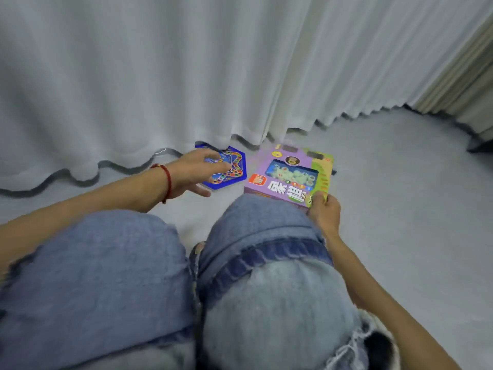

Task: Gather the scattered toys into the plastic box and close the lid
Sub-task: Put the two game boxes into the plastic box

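Person crouched, knees in blue jeans [133, 276] filling the lower half of the frame. Right hand [324, 212], right of centre, grips the near right corner of a purple game box [289, 173], thumb on top, fingers curled under the edge; box sits tilted just past the right knee, window on its lid showing pale green pieces. Left hand [194, 169], centre frame, is spread wide with fingers relaxed, lying over the near left part of a blue hexagonal game board [229, 166]; cannot tell whether it touches the board or hovers just above. Red string bracelet [166, 182] on the left wrist. Board lies flat on the grey floor [400, 196], its far edge tucked under the hem of the white curtain [186, 76] that fills the upper frame. Board and box are just beside each other, small gap between. Beige curtain [464, 76] at upper right. Frame slightly blurred.
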A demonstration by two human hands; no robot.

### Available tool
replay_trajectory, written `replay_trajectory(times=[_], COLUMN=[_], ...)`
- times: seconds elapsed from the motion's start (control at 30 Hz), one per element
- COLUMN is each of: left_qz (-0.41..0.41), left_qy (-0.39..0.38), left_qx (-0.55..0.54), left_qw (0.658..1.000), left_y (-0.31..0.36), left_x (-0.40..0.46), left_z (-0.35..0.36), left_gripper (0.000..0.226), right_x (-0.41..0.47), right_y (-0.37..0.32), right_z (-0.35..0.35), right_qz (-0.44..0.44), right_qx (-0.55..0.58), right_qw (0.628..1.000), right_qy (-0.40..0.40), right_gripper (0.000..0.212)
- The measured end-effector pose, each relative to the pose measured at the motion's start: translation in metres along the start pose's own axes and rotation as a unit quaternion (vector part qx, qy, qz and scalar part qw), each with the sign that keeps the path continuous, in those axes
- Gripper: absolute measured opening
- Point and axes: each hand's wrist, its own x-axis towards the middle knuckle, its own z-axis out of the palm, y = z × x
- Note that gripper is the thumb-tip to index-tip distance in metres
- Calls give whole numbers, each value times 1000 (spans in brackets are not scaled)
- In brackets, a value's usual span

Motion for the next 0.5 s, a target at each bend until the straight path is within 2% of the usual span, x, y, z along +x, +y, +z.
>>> replay_trajectory(times=[0.13, 0.2, 0.27, 0.4, 0.5], left_qz=[-31, -52, -71, -111, -128], left_qy=[42, 58, 71, 101, 99], left_qx=[-2, 0, -5, -21, -42], left_qw=[999, 997, 995, 988, 986], left_y=[-11, -21, -32, -55, -76], left_x=[5, 6, 9, 24, 44], left_z=[-12, -22, -30, -45, -49], left_gripper=[43, 34, 28, 31, 30], right_x=[19, 27, 32, 17, 14], right_y=[20, 20, 12, -29, -49], right_z=[-21, -8, 13, 80, 140], right_qz=[44, -1, -84, -207, -198], right_qx=[-147, -248, -306, -238, -226], right_qw=[984, 961, 940, 926, 910], right_qy=[-89, -121, -123, -209, -287], right_gripper=[36, 33, 32, 35, 35])
